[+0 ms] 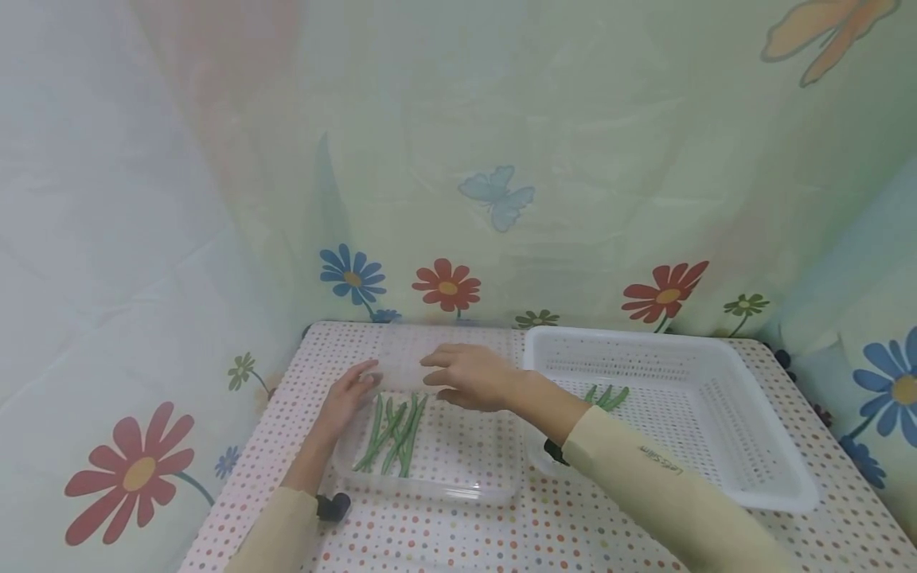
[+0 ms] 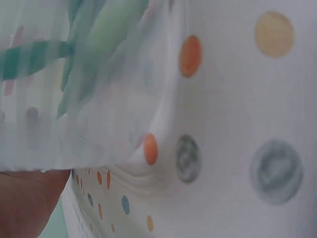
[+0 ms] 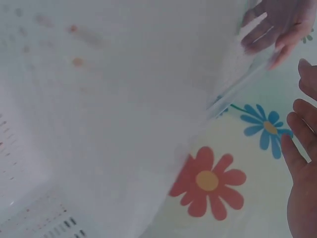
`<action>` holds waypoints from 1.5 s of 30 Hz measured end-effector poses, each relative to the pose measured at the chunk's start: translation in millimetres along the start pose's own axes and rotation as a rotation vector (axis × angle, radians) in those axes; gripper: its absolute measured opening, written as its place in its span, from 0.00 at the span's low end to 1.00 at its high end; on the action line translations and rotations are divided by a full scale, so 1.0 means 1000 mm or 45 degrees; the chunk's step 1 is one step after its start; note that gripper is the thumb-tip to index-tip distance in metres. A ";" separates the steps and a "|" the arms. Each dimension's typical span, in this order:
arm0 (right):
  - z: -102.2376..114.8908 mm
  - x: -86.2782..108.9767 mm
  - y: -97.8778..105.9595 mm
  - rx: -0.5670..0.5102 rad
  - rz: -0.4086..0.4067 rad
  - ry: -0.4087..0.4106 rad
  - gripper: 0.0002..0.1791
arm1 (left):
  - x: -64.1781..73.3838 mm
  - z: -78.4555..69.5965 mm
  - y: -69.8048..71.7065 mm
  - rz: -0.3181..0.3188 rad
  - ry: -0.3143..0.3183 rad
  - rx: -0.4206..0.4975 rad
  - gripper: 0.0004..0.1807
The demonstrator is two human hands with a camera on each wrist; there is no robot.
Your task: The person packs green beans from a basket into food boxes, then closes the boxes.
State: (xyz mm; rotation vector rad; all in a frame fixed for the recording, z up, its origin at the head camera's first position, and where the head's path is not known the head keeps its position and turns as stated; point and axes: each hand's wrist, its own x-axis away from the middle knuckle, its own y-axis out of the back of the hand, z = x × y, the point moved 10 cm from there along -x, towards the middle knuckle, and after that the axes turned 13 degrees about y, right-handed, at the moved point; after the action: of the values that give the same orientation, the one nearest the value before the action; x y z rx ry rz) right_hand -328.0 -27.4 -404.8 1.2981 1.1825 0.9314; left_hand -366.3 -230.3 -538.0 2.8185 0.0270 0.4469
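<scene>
A clear plastic container point(image 1: 473, 492) with several green beans point(image 1: 408, 434) inside it stands on the table. Behind the beans a translucent plastic lid point(image 1: 401, 350) stands raised at the container's far side. My left hand point(image 1: 345, 402) is at the left edge of the lid. In the right wrist view, that left hand point(image 3: 277, 29) holds the edge, some fingers showing through the plastic. Over the container's far part reaches my right hand point(image 1: 469, 378), fingers pointing left, loosely bent, with nothing held. In its wrist view, the right hand point(image 3: 304, 148) is beside the lid.
A white perforated basket point(image 1: 777, 446) stands to the right, with a few more green beans point(image 1: 607, 397) at its left side, partly behind my right arm. The table has a dotted cloth point(image 1: 559, 541). A flowered curtain point(image 1: 573, 199) hangs behind and at both sides.
</scene>
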 end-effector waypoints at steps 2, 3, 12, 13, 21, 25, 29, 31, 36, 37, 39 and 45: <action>-0.003 0.007 0.001 -0.001 -0.013 -0.006 0.16 | 0.000 0.001 0.000 0.001 -0.002 -0.010 0.24; -0.004 0.011 0.001 -0.004 -0.020 -0.009 0.16 | -0.002 0.002 0.000 -0.004 -0.009 -0.013 0.24; -0.016 0.046 0.001 -0.027 -0.086 -0.050 0.19 | -0.002 0.006 0.002 -0.033 0.005 -0.026 0.23; -0.018 0.049 0.001 -0.036 -0.092 -0.060 0.20 | -0.002 0.006 0.003 -0.036 0.006 -0.024 0.23; -0.030 0.071 -0.002 -0.115 -0.094 -0.152 0.27 | -0.001 0.008 0.003 -0.045 0.020 -0.029 0.22; -0.034 0.080 -0.002 -0.121 -0.120 -0.176 0.28 | -0.001 0.007 0.002 -0.038 0.010 -0.028 0.23; -0.039 0.089 -0.004 -0.140 -0.149 -0.190 0.28 | -0.001 0.006 0.002 -0.040 -0.003 -0.028 0.23; -0.042 0.094 -0.005 -0.147 -0.147 -0.203 0.28 | -0.001 0.006 0.002 -0.039 -0.008 -0.027 0.23; -0.049 0.106 -0.009 -0.143 -0.135 -0.249 0.29 | -0.001 0.003 0.002 -0.035 -0.009 -0.027 0.23; -0.050 0.107 -0.009 -0.141 -0.135 -0.254 0.29 | -0.001 0.002 0.002 -0.035 -0.009 -0.026 0.23; -0.052 0.111 -0.010 -0.136 -0.132 -0.264 0.29 | -0.001 0.002 0.002 -0.031 -0.009 -0.026 0.23; -0.057 0.121 -0.012 -0.130 -0.129 -0.314 0.29 | -0.001 0.003 0.002 -0.036 0.011 -0.025 0.23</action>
State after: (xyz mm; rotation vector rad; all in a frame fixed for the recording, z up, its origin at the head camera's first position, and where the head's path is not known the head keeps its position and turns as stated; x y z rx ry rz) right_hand -361.5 101.6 -425.4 1.2207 0.9867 0.7254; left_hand -366.1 -233.5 -540.6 2.7930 0.0639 0.4508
